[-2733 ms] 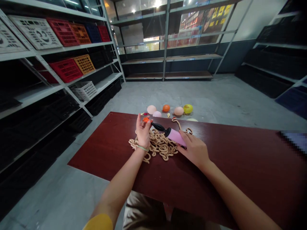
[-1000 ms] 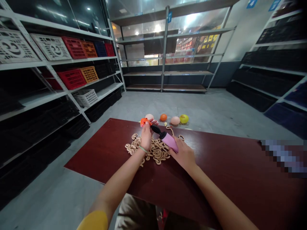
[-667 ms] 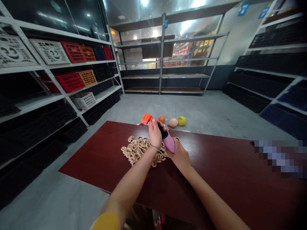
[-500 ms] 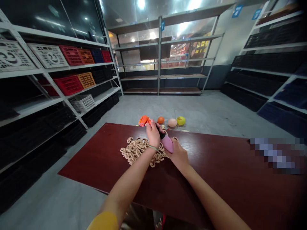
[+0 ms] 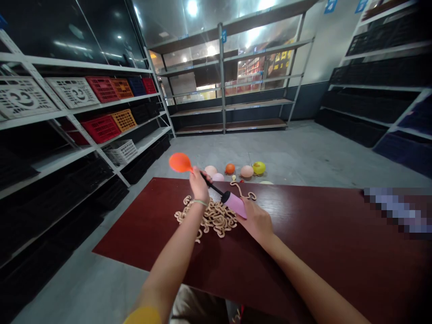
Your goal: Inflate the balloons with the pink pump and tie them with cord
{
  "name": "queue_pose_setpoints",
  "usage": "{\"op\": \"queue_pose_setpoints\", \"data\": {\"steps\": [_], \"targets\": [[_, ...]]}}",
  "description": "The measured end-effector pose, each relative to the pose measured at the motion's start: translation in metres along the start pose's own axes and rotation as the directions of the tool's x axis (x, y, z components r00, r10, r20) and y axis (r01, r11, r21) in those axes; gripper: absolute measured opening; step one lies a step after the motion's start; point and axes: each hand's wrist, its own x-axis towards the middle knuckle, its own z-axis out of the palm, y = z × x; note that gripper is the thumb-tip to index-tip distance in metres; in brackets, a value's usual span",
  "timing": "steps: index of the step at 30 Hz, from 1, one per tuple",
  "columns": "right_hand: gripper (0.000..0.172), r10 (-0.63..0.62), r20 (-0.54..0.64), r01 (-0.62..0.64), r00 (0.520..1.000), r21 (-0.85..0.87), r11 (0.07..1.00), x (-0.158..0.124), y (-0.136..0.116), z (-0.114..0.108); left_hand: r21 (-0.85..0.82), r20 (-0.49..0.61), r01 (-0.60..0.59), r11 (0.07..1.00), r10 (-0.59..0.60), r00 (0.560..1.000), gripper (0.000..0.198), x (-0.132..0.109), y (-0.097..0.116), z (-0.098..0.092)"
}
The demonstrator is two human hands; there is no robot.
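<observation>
My right hand (image 5: 258,220) is closed around the pink barrel of a balloon pump (image 5: 236,204), held tilted above the table. The pump's black rod is drawn out toward my left hand (image 5: 200,183), which is closed around its far end and the neck of an orange balloon (image 5: 180,162). That balloon is partly inflated and points to the left. The exact grip at its neck is hidden by my fingers. Below both hands lies a pile of tan, curled, cord-like pieces (image 5: 218,219), with one longer strand (image 5: 251,195) beyond my right hand.
The dark red table (image 5: 303,252) spans the foreground. On the floor past its far edge lie several balloons, among them a yellow one (image 5: 259,168) and a small orange one (image 5: 230,168). A blurred-out object (image 5: 394,213) rests at the right. Shelves with crates (image 5: 103,128) stand around.
The orange balloon has gone from limp to rounded. My left hand has moved left, away from my right, and the pump's black rod now shows between them. The view has shifted slightly.
</observation>
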Motion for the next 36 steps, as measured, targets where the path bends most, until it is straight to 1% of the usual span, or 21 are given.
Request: {"op": "queue_pose_setpoints", "data": {"steps": [2, 3, 5, 7, 9, 11, 14, 16, 17, 18, 20, 22, 23, 25, 26, 27, 29, 31, 34, 35, 36], "targets": [[0.044, 0.017, -0.005, -0.017, 1.000, -0.017, 1.000, 0.000, 0.002, 0.000, 0.003, 0.077, 0.078, 0.997, -0.078, 0.994, 0.033, -0.025, -0.024, 0.004], [0.044, 0.019, -0.005, -0.020, 1.000, -0.020, 1.000, 0.000, 0.003, 0.000, -0.015, 0.086, 0.093, 0.996, -0.091, 0.992, 0.032, -0.035, -0.035, 0.006], [0.043, 0.010, 0.001, -0.010, 1.000, -0.023, 1.000, 0.000, 0.006, 0.000, -0.071, 0.060, 0.097, 0.993, -0.092, 0.994, 0.030, -0.048, -0.047, 0.007], [0.043, -0.015, 0.024, 0.015, 1.000, -0.017, 1.000, 0.000, 0.008, 0.000, -0.111, 0.001, 0.081, 0.990, -0.082, 0.997, 0.028, -0.046, -0.046, 0.005], [0.043, -0.045, 0.055, 0.045, 0.998, -0.003, 0.999, 0.000, 0.008, 0.001, -0.109, -0.050, 0.068, 0.992, -0.073, 0.996, 0.026, -0.033, -0.032, 0.000], [0.044, -0.070, 0.073, 0.069, 0.995, 0.016, 0.998, 0.000, 0.006, 0.001, -0.086, -0.085, 0.046, 0.995, -0.053, 0.995, 0.026, -0.010, -0.009, -0.008], [0.043, -0.063, 0.062, 0.059, 0.996, 0.060, 0.996, 0.002, 0.001, 0.002, -0.101, -0.122, -0.009, 0.995, -0.003, 0.993, 0.024, 0.026, 0.029, -0.014], [0.043, -0.034, 0.044, 0.030, 0.998, 0.089, 0.996, 0.004, -0.003, 0.003, -0.130, -0.127, -0.039, 0.991, 0.022, 0.992, 0.025, 0.038, 0.044, -0.012], [0.043, -0.015, 0.035, 0.011, 0.999, 0.099, 0.995, 0.004, -0.004, 0.004, -0.143, -0.111, -0.051, 0.988, 0.035, 0.993, 0.026, 0.038, 0.046, -0.008], [0.043, 0.010, 0.025, -0.012, 1.000, 0.106, 0.994, 0.004, -0.005, 0.005, -0.150, -0.076, -0.053, 0.987, 0.042, 0.996, 0.027, 0.033, 0.044, -0.002], [0.044, 0.071, 0.009, -0.071, 0.997, 0.118, 0.990, 0.003, -0.005, 0.006, -0.142, 0.058, -0.018, 0.990, 0.026, 0.998, 0.029, 0.011, 0.029, 0.013], [0.046, 0.138, -0.012, -0.135, 0.990, 0.144, 0.980, 0.001, -0.002, 0.006, -0.086, 0.229, 0.076, 0.993, -0.055, 0.972, 0.032, -0.018, 0.006, 0.028], [0.047, 0.167, -0.019, -0.162, 0.986, 0.159, 0.974, 0.000, 0.000, 0.006, -0.059, 0.286, 0.100, 0.993, -0.079, 0.955, 0.033, -0.032, -0.005, 0.034], [0.049, 0.192, -0.015, -0.186, 0.981, 0.181, 0.966, -0.001, 0.003, 0.005, -0.050, 0.322, 0.117, 0.992, -0.095, 0.942, 0.035, -0.051, -0.021, 0.040], [0.049, 0.182, 0.002, -0.179, 0.983, 0.183, 0.967, -0.001, 0.003, 0.004, -0.050, 0.304, 0.116, 0.992, -0.095, 0.948, 0.036, -0.053, -0.025, 0.040], [0.049, 0.160, 0.026, -0.162, 0.987, 0.179, 0.970, -0.001, 0.003, 0.003, -0.049, 0.267, 0.111, 0.993, -0.094, 0.959, 0.037, -0.052, -0.025, 0.037], [0.048, 0.094, 0.059, -0.103, 0.994, 0.171, 0.980, 0.000, 0.001, 0.001, -0.040, 0.172, 0.094, 0.995, -0.085, 0.981, 0.037, -0.035, -0.014, 0.025], [0.046, 0.034, 0.066, -0.045, 0.997, 0.177, 0.983, 0.002, -0.003, 0.001, -0.033, 0.100, 0.063, 0.997, -0.060, 0.993, 0.035, -0.007, 0.009, 0.012], [0.044, -0.010, 0.053, -0.002, 0.999, 0.208, 0.978, 0.005, -0.009, 0.003, -0.037, 0.067, -0.020, 0.999, 0.023, 0.997, 0.029, 0.036, 0.048, -0.002], [0.044, -0.011, 0.050, 0.000, 0.999, 0.215, 0.977, 0.006, -0.011, 0.004, -0.046, 0.049, -0.035, 0.998, 0.037, 0.998, 0.028, 0.045, 0.057, -0.003], [0.044, -0.008, 0.048, -0.002, 0.999, 0.217, 0.976, 0.007, -0.012, 0.006, -0.058, 0.026, -0.050, 0.997, 0.052, 0.998, 0.028, 0.050, 0.062, -0.003]]}}
